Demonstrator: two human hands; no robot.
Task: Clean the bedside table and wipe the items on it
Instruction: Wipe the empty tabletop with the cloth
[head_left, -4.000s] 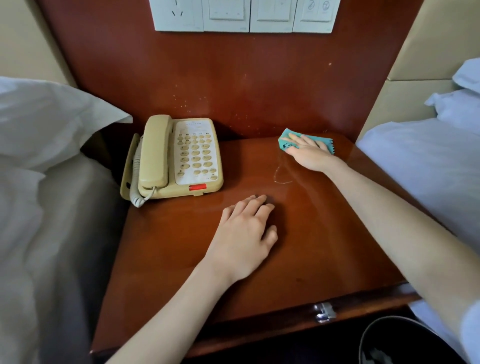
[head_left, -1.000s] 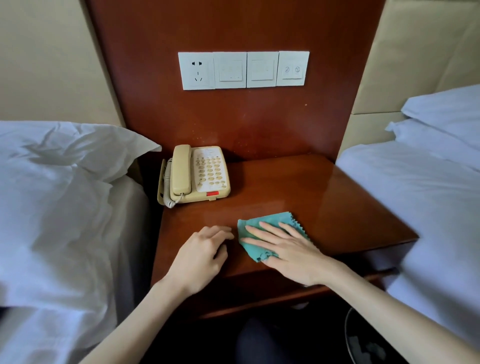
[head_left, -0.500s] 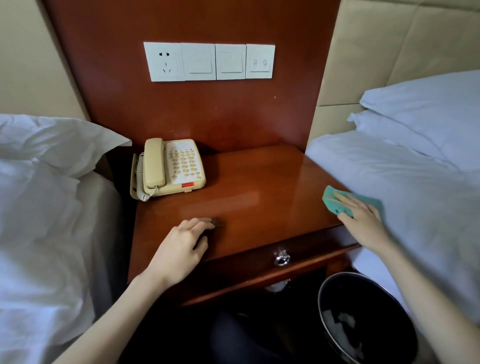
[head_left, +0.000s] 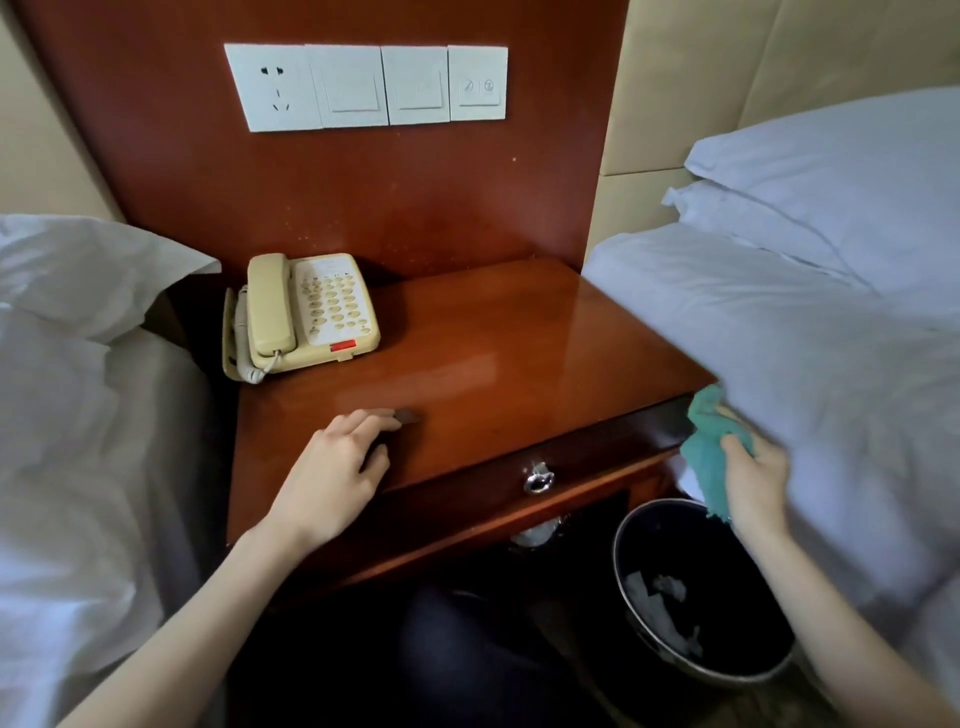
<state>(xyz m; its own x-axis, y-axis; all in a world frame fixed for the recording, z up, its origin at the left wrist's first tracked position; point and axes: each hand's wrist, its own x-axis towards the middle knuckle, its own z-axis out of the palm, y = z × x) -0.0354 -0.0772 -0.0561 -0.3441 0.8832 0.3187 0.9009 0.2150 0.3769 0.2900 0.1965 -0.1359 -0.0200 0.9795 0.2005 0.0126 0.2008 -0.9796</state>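
The glossy reddish wooden bedside table (head_left: 493, 353) fills the middle of the head view. A cream corded telephone (head_left: 304, 314) sits at its back left corner, handset on the cradle. My left hand (head_left: 337, 473) rests palm down near the table's front edge, fingers loosely curled, holding nothing. My right hand (head_left: 753, 478) grips a bunched teal cloth (head_left: 709, 447) off the table's front right corner, against the edge of the white bedding and above the bin.
White beds flank the table: a duvet and pillow on the left (head_left: 78, 364), and bedding with stacked pillows on the right (head_left: 831, 312). A black waste bin (head_left: 696, 597) with some scraps stands below the drawer. The drawer has a metal ring pull (head_left: 538, 477). Wall switches (head_left: 363, 85) are above.
My right hand wiped with the cloth from the table's back right to its front, then off the right edge; now it has dropped below the corner with the cloth bunched. The left hand stayed put.
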